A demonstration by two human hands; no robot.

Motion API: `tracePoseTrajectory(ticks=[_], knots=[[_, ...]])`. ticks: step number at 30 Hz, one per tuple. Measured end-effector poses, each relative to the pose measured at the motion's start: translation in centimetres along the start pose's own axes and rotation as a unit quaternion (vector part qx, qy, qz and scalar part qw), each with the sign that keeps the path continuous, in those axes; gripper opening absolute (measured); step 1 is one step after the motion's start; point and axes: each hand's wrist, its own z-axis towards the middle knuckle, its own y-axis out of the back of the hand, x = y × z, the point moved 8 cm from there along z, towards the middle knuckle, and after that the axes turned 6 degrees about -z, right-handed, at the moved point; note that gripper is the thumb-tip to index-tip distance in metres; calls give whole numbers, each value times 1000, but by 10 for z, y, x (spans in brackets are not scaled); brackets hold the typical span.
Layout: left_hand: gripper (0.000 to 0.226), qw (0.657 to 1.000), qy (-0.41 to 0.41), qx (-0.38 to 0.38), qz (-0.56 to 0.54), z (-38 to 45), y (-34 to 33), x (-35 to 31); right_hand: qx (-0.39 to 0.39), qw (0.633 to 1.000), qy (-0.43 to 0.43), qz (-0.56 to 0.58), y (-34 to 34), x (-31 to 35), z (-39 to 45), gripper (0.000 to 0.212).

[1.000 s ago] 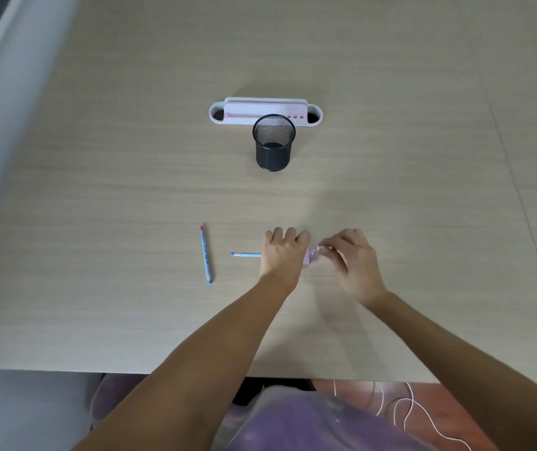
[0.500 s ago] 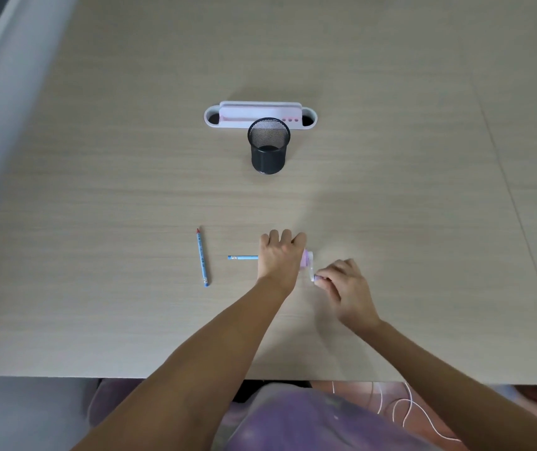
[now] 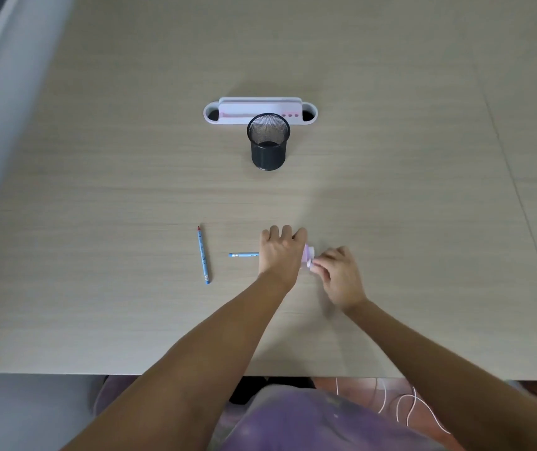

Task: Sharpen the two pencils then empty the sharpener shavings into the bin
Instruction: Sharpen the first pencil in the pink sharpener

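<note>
Btwn both hands: small pink sharpener (image 3: 308, 257), pencil (image 3: 244, 254) inserted.

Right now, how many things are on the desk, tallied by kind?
Blue pencils: 2, one lying loose, one gripped in the left hand
Pink sharpener: 1
Black mesh cup: 1
White desk organiser: 1
Total: 5

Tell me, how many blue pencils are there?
2. One pencil lies alone on the table. The other pencil pokes out from under the left hand, toward the pink sharpener.
</note>
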Motion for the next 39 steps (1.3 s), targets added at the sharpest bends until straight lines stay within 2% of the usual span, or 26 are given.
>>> tracePoseTrajectory(ticks=[4,9,11,14,18,22,25,28,30,34,39], knots=[[54,1000,1,-1,-5,2,-2,0,0,999,2,45,30,13,-23,28],[58,1000,-6,-9,-20,0,-1,1,-61,998,34,9,64,20,20,24],[59,1000,-2,-11,-23,1,-2,2,-62,998,5,-10,57,9,42,19],[60,1000,-3,-2,-19,0,-3,0,-15,998,-31,-61,28,-7,57,17],[54,1000,9,3,-15,-1,3,-2,-10,994,-21,-107,2,-4,25,18],[52,1000,13,-7,-11,0,5,-3,1,999,-28,-42,8,5,-23,27],[51,1000,9,-19,-11,-1,8,-2,-27,999,-20,8,37,16,-29,25],[53,1000,4,-23,-20,-4,7,-2,-95,995,10,-43,64,21,2,13],[54,1000,-1,-13,-23,-3,5,-2,-106,992,-10,-64,63,12,32,12],[53,999,6,2,-37,0,2,-2,-36,994,-39,-95,21,-8,50,22],[57,1000,16,11,-21,-2,2,-3,-1,997,-32,-76,1,-1,-12,24]])
